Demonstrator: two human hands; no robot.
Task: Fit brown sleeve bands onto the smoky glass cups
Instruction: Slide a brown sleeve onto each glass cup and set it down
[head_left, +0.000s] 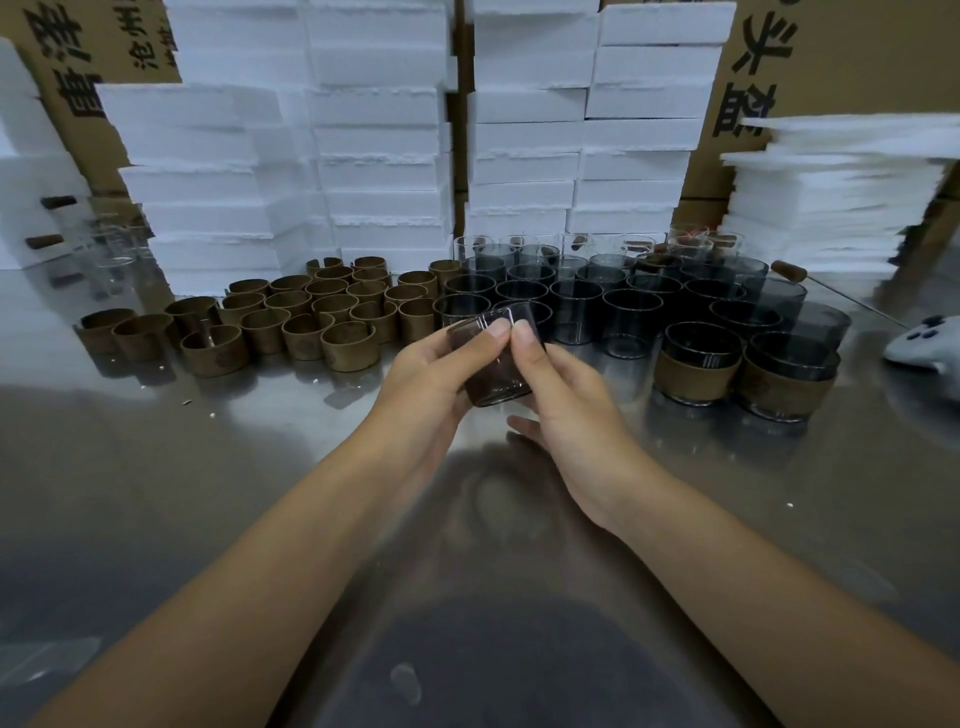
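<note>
Above the steel table, both my hands hold one smoky glass cup (493, 382), tilted with its mouth facing away. My left hand (431, 371) grips its left side, thumb near the rim. My right hand (558, 387) grips its right side, thumb beside the left one. Whether a brown band sits on this cup I cannot tell. Several loose brown sleeve bands (332, 312) stand in rows at the left. Several bare smoky cups (631, 312) stand at the right. Two banded cups (698, 366) stand at the near right.
Stacks of white foam boxes (384, 156) and cardboard cartons (831, 57) wall off the back. Flat foam sheets (831, 208) are piled at the far right. A white controller (919, 345) lies at the right edge. Clear glasses (111, 244) stand at the far left on the steel table (182, 493).
</note>
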